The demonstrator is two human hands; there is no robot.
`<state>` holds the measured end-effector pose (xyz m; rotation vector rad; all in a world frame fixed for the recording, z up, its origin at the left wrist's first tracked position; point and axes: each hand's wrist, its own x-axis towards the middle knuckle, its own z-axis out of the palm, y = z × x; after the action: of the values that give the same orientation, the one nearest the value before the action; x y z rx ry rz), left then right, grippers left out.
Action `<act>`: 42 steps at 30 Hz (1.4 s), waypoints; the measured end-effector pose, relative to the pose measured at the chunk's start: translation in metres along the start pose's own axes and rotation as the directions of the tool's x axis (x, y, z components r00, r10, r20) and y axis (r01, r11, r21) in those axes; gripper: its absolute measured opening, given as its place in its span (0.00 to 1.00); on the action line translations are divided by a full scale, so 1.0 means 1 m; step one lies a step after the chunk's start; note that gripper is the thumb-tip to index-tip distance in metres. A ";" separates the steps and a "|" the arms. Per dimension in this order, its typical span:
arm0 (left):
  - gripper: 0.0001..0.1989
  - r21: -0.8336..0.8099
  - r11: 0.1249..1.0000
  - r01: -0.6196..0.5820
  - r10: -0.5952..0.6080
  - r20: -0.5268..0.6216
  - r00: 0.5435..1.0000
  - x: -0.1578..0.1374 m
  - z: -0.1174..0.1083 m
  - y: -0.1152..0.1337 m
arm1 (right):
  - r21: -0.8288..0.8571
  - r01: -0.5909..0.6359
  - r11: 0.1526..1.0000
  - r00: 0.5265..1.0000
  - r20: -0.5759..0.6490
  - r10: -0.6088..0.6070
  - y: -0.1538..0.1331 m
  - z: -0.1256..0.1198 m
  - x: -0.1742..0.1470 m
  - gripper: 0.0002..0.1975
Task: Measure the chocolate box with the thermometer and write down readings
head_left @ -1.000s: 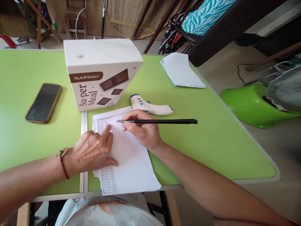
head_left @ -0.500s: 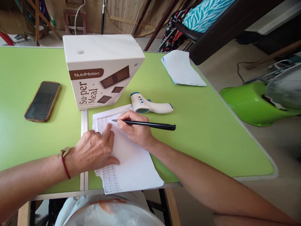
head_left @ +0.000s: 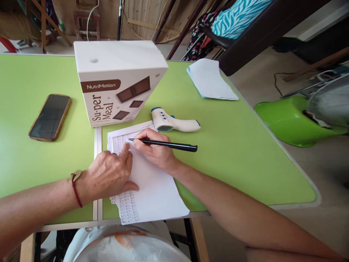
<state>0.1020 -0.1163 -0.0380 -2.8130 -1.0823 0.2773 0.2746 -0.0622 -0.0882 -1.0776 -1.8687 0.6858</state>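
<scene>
A black pen (head_left: 174,145) is pinched in my right hand (head_left: 158,149), its tip at the upper part of a white sheet of paper (head_left: 155,193). Rows of small handwritten letters run down the sheet's left side. My left hand (head_left: 111,173) lies on that side of the paper, index finger pointing up close to the pen tip and thumb stretched out; it holds nothing and covers some of the writing. Just beyond my right hand lies a white and blue infrared thermometer (head_left: 176,122). More sheets show under the top one.
On the green table (head_left: 245,153) a white NutriMotion box (head_left: 120,87) stands upright behind the paper. A phone (head_left: 49,117) lies at the left, folded papers (head_left: 211,79) at the far right. Beyond the right edge is a green plastic stool or bin (head_left: 291,122).
The pen's back end has swung slightly left and down in my right hand, which has shifted a little left. My left hand has stayed still.
</scene>
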 end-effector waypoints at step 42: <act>0.36 -0.013 1.000 0.021 -0.021 0.039 0.999 0.001 -0.001 0.000 | -0.039 0.048 0.998 0.999 -0.017 -0.048 0.003 -0.001 0.001 0.07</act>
<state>0.1034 -0.1156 -0.0368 -2.8175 -1.1247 0.3245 0.2763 -0.0605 -0.0895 -1.0567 -1.8933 0.6126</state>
